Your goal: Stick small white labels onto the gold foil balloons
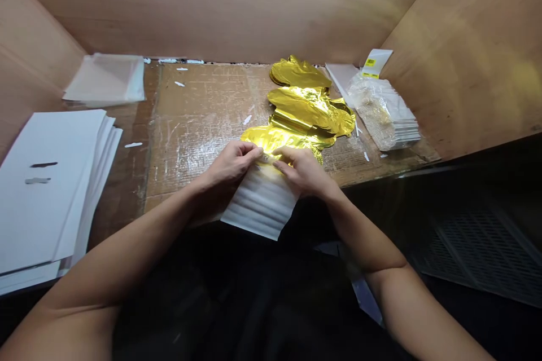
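Note:
My left hand (231, 163) and my right hand (298, 170) meet at the middle of the desk, fingertips pinching the top edge of a white ribbed sheet (259, 207). The sheet hangs toward me over the desk's front edge. A small tag (266, 158) shows between my fingers, too small to read. A crumpled gold foil piece (275, 138) lies directly beyond my hands, touching them. Further gold foil balloons (311, 111) lie in a loose pile behind it, with another (298, 73) at the back.
A stack of white sheets (46, 192) lies at the left, and clear film sheets (105, 79) lie at the back left. A bundle of clear bags (383, 113) with a yellow-marked label sits at the back right. Wooden walls surround the scarred, cardboard-topped desk (199, 124).

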Tool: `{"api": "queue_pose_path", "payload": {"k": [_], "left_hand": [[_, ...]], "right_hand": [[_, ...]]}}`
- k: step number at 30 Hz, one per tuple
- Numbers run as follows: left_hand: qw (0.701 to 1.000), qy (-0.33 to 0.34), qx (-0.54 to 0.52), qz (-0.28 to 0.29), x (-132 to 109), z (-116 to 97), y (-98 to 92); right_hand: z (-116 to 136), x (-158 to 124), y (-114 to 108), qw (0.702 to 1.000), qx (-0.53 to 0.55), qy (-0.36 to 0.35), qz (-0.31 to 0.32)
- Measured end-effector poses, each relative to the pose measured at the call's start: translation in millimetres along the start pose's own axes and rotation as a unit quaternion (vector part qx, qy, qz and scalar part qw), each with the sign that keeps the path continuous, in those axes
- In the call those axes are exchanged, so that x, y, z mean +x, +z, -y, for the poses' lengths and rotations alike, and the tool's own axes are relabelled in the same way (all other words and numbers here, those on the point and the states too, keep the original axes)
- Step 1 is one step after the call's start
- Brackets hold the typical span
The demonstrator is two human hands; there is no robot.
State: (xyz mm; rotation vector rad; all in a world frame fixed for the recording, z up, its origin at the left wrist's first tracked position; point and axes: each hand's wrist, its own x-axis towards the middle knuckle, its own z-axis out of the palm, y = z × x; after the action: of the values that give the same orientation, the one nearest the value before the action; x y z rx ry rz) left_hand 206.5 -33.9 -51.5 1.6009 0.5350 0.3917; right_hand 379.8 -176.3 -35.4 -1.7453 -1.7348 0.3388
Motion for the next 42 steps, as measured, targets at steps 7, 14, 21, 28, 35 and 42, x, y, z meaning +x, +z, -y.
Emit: {"api": "queue_pose_path", "payload": {"k": [7, 14, 21, 28, 35, 42], "left_hand": [[1.000, 0.009, 0.009, -0.025, -1.3, -0.4, 3.9], [0.993, 0.062, 0.063, -0.075, 0.6, 2.5, 4.6], [0.974, 0.124, 0.124, -0.141, -0.4, 8.3, 8.0], [0.972, 0.132, 0.137, -0.137, 0.3, 13.9, 7.7], [0.980, 0.117, 0.133, -0.094, 3.1, 13.8, 2.6], [0.971, 0.060, 0.206, 0.102, 8.5, 6.0, -25.7]], "right_hand": [[-1.3, 1.9, 27.7, 0.970, -0.185, -0.091, -0.129], [-1.0, -0.3, 44.4, 0.958, -0.196, -0.108, -0.181], [1.4, 0.5, 57.2, 0.958, -0.164, -0.080, -0.222], [2.7, 1.0, 62.4, 0.958, -0.134, -0.066, -0.246], [11.1, 1.2, 64.0, 0.966, -0.049, 0.000, -0.253], [4.1, -0.5, 26.1, 0.918, 0.264, 0.208, -0.209]]}}
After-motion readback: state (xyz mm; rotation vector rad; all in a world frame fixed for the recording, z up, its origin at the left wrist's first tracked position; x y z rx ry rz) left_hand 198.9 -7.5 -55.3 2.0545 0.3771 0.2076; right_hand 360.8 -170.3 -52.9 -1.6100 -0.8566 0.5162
